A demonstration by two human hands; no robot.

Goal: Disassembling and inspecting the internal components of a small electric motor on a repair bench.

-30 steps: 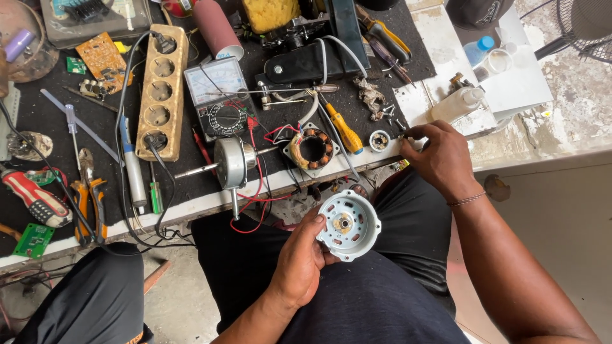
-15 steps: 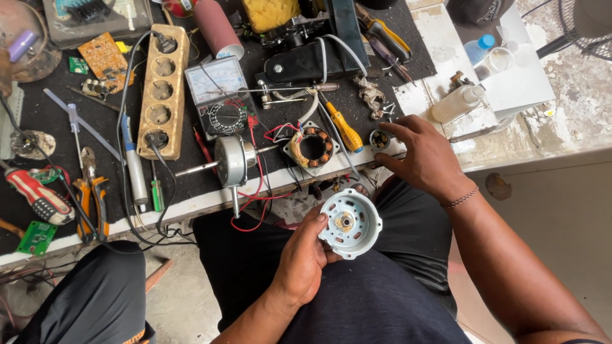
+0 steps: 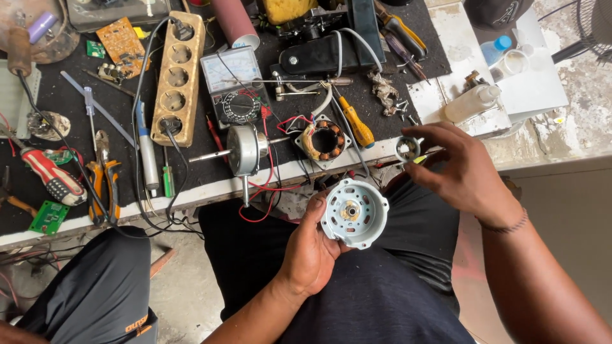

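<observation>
While the left hand (image 3: 312, 251) grips a pale-blue motor end cap (image 3: 354, 212) over the lap, the right hand (image 3: 462, 169) pinches a small white cap (image 3: 407, 148) near the workbench (image 3: 210, 191) edge.

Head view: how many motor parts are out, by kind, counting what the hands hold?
Pale round motor cover, in the left hand: 1
Small white ring, in the right hand: 1
Copper-wound stator: 1
Rotor with shaft: 1
Total: 4
</observation>
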